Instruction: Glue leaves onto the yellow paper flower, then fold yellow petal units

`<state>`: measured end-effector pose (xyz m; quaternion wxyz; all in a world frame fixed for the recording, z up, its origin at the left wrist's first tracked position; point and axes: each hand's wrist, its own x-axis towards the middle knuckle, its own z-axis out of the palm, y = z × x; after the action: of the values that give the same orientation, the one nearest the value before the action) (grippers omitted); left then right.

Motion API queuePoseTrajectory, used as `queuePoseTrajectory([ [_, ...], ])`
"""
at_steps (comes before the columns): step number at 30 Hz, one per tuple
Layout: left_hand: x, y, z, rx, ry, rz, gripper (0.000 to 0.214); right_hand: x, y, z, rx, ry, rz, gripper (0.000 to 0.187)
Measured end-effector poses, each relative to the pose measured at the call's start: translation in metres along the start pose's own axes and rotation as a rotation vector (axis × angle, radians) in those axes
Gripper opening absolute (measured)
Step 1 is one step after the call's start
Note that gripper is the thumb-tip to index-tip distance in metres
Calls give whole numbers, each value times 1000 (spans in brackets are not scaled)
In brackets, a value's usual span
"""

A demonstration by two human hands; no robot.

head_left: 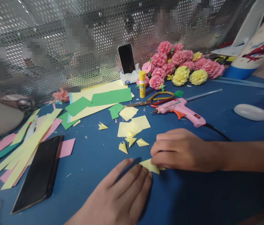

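Note:
A small folded piece of yellow paper (149, 165) lies on the blue table between my hands. My right hand (183, 150) has its fingers curled down and pinches the paper's right end, hiding that part. My left hand (122, 190) rests flat with fingers stretched out, its fingertips by the paper's left edge. Just beyond sit several small folded yellow paper pieces (123, 147) with pointed tips. Behind those are flat yellow paper squares (143, 122) and another yellow square (128, 113) near the scissors (143, 102).
A pink glue gun (181, 111), glue stick (142, 84) and pink and yellow paper flowers (160, 59) stand farther back. At left lie a black phone (38, 175) and paper strips (31, 147). Green paper (110, 97), a propped phone (126, 59) and a white oval object (250, 112) are also there.

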<state>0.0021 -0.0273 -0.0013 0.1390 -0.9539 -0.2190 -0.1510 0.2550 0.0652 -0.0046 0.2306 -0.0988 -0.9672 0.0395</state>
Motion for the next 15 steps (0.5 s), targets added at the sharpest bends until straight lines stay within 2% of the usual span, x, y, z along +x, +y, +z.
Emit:
queuePoseTrajectory([
  [4, 1, 4, -7, 32, -46, 1, 35, 0, 2, -1, -21, -20, -19, 31],
  [10, 0, 7, -10, 68, -45, 41, 34, 0, 5, -4, -54, -21, -111, 32],
  [15, 0, 7, -9, 46, -25, 18, 33, 0, 5, -4, -58, -38, -131, 29],
])
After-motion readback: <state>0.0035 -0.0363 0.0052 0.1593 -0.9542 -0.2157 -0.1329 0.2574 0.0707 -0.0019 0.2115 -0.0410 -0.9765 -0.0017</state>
